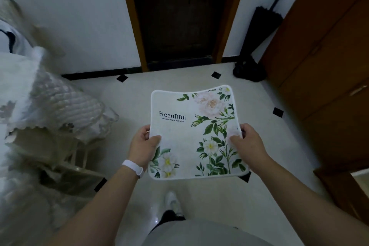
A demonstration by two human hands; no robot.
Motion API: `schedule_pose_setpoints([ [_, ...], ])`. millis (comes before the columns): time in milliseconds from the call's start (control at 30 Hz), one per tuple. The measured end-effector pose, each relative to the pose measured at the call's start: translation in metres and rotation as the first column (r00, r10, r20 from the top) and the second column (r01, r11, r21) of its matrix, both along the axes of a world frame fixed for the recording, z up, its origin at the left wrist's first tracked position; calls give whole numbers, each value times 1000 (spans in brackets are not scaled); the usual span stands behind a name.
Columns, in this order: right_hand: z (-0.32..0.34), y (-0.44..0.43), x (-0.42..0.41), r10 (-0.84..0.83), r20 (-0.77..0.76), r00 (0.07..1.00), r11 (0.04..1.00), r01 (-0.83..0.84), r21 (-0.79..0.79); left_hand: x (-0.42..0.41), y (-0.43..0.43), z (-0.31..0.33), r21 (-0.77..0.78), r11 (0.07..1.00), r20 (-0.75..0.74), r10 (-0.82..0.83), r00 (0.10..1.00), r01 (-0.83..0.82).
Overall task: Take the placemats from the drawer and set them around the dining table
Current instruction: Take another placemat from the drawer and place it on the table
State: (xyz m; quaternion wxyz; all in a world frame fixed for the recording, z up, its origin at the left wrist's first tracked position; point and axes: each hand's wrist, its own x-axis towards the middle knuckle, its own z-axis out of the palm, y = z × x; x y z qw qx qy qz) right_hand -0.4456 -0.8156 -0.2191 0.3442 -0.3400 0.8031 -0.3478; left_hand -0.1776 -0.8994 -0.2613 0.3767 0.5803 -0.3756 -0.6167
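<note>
A white placemat (185,136) printed with green leaves, pale flowers and the word "Beautiful" is held flat at waist height over the floor. My left hand (142,144) grips its left edge, thumb on top, with a white band on the wrist. My right hand (246,142) grips its right edge the same way. A thin edge under the mat hints at more than one, but I cannot tell how many.
A chair with a white quilted cushion (60,104) stands at the left beside a white-covered table edge (12,90). A dark doorway (179,16) lies ahead. A black umbrella (257,36) leans in the corner. A brown wooden cabinet (327,56) fills the right.
</note>
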Motion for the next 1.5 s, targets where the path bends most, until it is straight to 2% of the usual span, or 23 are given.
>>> schedule_pose_setpoints([
  [167,13,-82,15,59,20,998,997,-58,-44,19,-72,22,-47,995,16,84,996,-83],
  [467,1,-214,3,179,58,982,984,-178,-19,20,-154,12,23,967,-2,252,968,-252],
  [600,-12,-290,-19,249,90,964,968,-248,-25,7,-206,10,10,955,39,296,954,-297],
  [833,-8,-419,-44,432,177,884,901,-432,-41,-29,-293,20,-7,895,111,444,889,-446],
  [1000,-5,-491,-50,507,140,850,861,-505,-51,-41,-336,36,-46,840,99,543,834,-541],
  [1267,-4,-571,8,581,221,783,809,-585,-55,4,-380,63,-93,742,102,671,735,-664],
  [1500,-2,-653,87,650,190,736,756,-650,-69,71,-441,49,-65,658,-20,751,660,-751],
])
